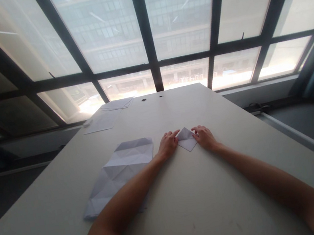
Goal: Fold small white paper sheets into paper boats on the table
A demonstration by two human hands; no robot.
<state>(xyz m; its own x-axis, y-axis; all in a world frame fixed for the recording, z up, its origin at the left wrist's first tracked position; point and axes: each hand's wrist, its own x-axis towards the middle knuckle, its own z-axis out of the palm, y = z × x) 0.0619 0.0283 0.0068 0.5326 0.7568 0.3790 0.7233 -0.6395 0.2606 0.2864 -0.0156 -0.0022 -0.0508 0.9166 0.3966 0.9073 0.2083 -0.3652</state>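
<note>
A small folded piece of white paper (188, 144), diamond-shaped with a crease running across its middle, lies on the white table between my two hands. My left hand (168, 144) grips its left corner, thumb and fingers closed at the edge. At the opposite corner, my right hand (205, 136) holds the paper in the same way. To the left is a larger creased white sheet (123, 170), spread out with many fold lines. My left forearm passes over its right side and hides part of it.
Several flat white sheets (99, 123) lie at the table's far left. A small white object (87, 123) sits beside them. Two dark spots, one a round hole (144, 100), mark the far end of the white table (203, 206). Large windows (114, 32) stand beyond.
</note>
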